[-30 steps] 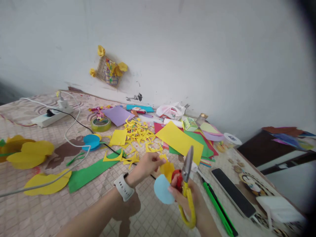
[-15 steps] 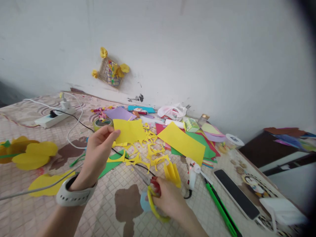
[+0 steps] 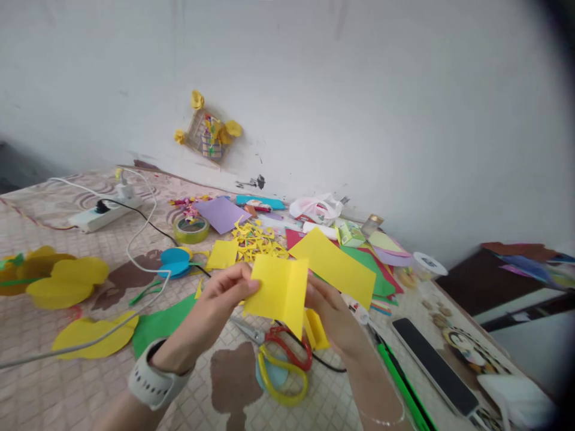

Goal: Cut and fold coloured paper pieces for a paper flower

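Observation:
A creased yellow paper piece (image 3: 272, 287) is held up between both hands over the table. My left hand (image 3: 227, 299), with a white watch on the wrist, pinches its left edge between thumb and fingers. At its right edge, my right hand (image 3: 330, 311) grips the paper, its fingertips partly hidden behind it. Below the paper lie scissors (image 3: 283, 359) with red and yellow handles. A folded yellow paper strip (image 3: 318, 329) rests beside the right hand, and a small yellow square (image 3: 223, 254) lies beyond the left hand.
Yellow scraps (image 3: 258, 239) and clear tape (image 3: 191, 229) lie further back. A power strip (image 3: 105, 212) with cables is at the left. To the right are a glue gun (image 3: 357, 308), a green cutter (image 3: 404, 383) and a phone (image 3: 433, 362).
The right hand has let go of the scissors, which now lie on the table, and holds the paper's right edge. The left hand has moved right, with a smaller, creased yellow piece.

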Action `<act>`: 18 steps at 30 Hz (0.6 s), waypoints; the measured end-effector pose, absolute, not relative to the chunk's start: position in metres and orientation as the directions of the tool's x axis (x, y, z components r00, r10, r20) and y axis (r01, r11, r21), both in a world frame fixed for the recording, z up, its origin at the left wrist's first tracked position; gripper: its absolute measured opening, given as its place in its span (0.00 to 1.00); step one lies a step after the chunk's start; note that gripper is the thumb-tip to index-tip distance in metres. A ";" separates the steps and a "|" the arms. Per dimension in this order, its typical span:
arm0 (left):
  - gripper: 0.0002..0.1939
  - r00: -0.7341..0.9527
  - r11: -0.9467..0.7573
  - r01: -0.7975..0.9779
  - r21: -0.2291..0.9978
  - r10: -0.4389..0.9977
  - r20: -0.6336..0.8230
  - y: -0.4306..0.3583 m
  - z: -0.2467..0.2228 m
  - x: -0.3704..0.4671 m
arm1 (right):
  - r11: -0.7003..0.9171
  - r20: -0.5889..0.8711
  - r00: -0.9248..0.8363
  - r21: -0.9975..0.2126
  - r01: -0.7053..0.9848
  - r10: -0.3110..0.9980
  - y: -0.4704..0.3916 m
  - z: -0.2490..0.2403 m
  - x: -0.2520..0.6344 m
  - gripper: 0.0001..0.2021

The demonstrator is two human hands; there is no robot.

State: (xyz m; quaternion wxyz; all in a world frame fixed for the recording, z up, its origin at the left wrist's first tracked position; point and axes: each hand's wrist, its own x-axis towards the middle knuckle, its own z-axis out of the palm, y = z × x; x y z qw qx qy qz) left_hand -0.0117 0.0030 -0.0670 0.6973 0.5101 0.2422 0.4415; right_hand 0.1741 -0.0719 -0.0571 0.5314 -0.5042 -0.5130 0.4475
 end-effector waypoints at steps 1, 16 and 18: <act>0.13 0.535 0.065 -0.346 0.936 0.833 0.140 0.001 -0.063 -0.010 | 0.108 0.105 0.079 -0.993 -0.036 0.991 -0.069 -0.051 0.172 0.14; 0.14 0.528 -0.346 -0.106 0.932 0.775 0.347 -0.014 -0.005 0.010 | 0.387 0.361 0.251 -0.920 -0.063 0.898 -0.066 -0.020 0.169 0.02; 0.13 0.528 -0.348 -0.100 0.932 0.776 0.346 -0.014 -0.002 0.011 | 0.398 0.368 0.259 -0.914 -0.072 0.893 -0.066 -0.020 0.168 0.02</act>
